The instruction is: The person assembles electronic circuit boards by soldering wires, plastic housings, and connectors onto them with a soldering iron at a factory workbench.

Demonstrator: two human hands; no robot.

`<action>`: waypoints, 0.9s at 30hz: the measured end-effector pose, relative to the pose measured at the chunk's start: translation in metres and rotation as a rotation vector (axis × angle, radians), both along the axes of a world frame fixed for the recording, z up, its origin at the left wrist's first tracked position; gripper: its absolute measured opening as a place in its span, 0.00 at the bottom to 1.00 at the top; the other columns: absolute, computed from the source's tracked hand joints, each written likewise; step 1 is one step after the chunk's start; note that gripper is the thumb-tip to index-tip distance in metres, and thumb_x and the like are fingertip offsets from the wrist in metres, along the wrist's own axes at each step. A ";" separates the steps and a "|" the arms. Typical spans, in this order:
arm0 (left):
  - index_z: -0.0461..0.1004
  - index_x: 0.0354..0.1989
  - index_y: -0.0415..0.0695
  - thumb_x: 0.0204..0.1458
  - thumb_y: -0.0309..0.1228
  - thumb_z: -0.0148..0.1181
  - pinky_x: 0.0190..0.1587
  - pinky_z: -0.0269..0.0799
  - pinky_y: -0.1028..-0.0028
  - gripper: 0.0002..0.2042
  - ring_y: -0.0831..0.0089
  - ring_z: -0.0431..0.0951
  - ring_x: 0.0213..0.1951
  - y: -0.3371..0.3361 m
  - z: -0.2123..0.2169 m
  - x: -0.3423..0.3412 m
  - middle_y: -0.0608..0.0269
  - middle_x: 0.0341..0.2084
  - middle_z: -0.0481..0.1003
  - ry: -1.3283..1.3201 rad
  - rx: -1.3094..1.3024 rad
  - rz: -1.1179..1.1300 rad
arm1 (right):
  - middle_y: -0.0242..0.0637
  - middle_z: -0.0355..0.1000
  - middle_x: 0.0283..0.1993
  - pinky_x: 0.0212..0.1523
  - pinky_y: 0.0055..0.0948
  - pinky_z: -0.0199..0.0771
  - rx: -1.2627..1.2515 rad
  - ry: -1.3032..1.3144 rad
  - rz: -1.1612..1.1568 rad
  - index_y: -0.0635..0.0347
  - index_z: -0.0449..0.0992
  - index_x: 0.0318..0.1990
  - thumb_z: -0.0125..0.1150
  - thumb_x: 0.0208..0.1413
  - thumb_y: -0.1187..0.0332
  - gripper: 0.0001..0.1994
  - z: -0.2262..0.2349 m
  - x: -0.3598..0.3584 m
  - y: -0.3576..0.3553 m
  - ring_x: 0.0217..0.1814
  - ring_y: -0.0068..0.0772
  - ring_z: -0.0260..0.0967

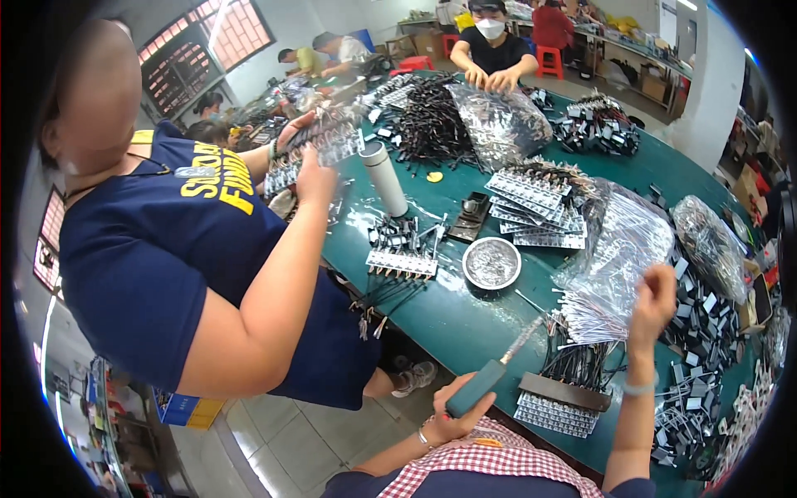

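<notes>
My left hand [457, 409] is wrapped round the green handle of a soldering iron [480, 387], its metal shaft angled up and to the right. My right hand [654, 300] is raised over the right part of the table, fingers curled together; what they hold, if anything, I cannot make out. Below it lies a bundle of thin white wires [591, 317], partly under a clear plastic bag [627, 228]. Nearer to me, a brown bar [564, 392] rests across a panel of small boards [558, 415], with black leads [577, 363] fanning out beyond it.
A round metal bowl [491, 264] sits mid-table near stacked board panels [540, 203], a white bottle [383, 178] and another wired panel [402, 264]. Small black-and-white parts [706, 324] are heaped at right. One co-worker [207, 241] stands left holding panels; another [496, 54] handles a bag across the table.
</notes>
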State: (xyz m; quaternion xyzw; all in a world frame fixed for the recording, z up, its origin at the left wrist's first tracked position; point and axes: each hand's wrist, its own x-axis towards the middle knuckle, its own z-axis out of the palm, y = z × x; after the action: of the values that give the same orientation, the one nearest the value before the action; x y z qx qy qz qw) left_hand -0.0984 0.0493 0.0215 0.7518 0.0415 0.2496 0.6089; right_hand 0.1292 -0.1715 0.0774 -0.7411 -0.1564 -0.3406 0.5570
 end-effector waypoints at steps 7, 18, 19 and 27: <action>0.72 0.42 0.32 0.44 0.21 0.65 0.35 0.74 0.77 0.16 0.72 0.80 0.33 -0.010 -0.001 0.009 0.53 0.35 0.78 -0.168 0.098 -0.128 | 0.28 0.57 0.28 0.31 0.16 0.55 0.253 0.097 -0.196 0.62 0.65 0.35 0.39 0.45 0.86 0.12 -0.022 -0.102 -0.092 0.29 0.18 0.54; 0.73 0.41 0.30 0.41 0.23 0.67 0.31 0.74 0.77 0.17 0.70 0.80 0.30 -0.013 0.002 0.017 0.51 0.35 0.78 -0.266 0.094 -0.111 | 0.25 0.51 0.19 0.19 0.18 0.37 0.556 0.315 -0.218 0.61 0.62 0.23 0.35 0.44 0.83 0.08 -0.059 -0.128 -0.090 0.17 0.13 0.40; 0.73 0.40 0.30 0.41 0.23 0.67 0.31 0.74 0.77 0.17 0.70 0.80 0.30 -0.013 0.001 0.017 0.51 0.35 0.77 -0.266 0.087 -0.107 | 0.25 0.51 0.19 0.19 0.18 0.37 0.573 0.335 -0.211 0.61 0.62 0.22 0.35 0.44 0.83 0.09 -0.059 -0.127 -0.091 0.17 0.13 0.39; 0.72 0.42 0.31 0.42 0.19 0.66 0.37 0.74 0.76 0.17 0.67 0.80 0.35 -0.007 -0.003 0.014 0.49 0.36 0.77 -0.198 0.072 -0.097 | 0.25 0.51 0.17 0.17 0.19 0.33 0.524 0.372 -0.137 0.60 0.61 0.21 0.35 0.46 0.83 0.09 -0.056 -0.116 -0.086 0.16 0.12 0.38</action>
State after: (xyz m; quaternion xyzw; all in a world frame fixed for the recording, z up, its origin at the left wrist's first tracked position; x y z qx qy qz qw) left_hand -0.0843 0.0423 0.0183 0.7460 -0.0643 0.2942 0.5939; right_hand 0.0128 -0.2574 0.0216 -0.6308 0.0914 -0.2646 0.7237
